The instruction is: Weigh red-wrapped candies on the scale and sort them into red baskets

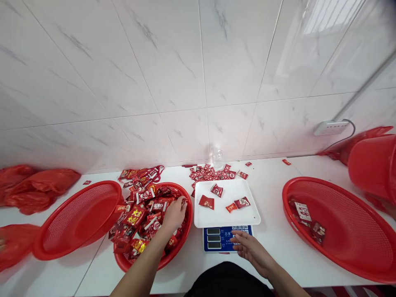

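Observation:
My left hand (175, 214) reaches into the right side of a red basket (189, 231) heaped with red and gold packets (136, 216); its fingertips are closed at a small red packet. My right hand (247, 247) hovers in front of a blue scale (225, 234), fingers apart and holding nothing. On the scale's white tray (222, 216) lie several small red packets: one at the left (206, 202), one near the back (217, 190), and two touching at the right (241, 202).
Small red packets (210, 172) and a clear container (218, 159) lie behind the tray. A red basket (83, 214) stands at the left, another (346, 218) with some packets at the right. Red bags (40, 187) sit far left, a red bucket (373, 169) far right.

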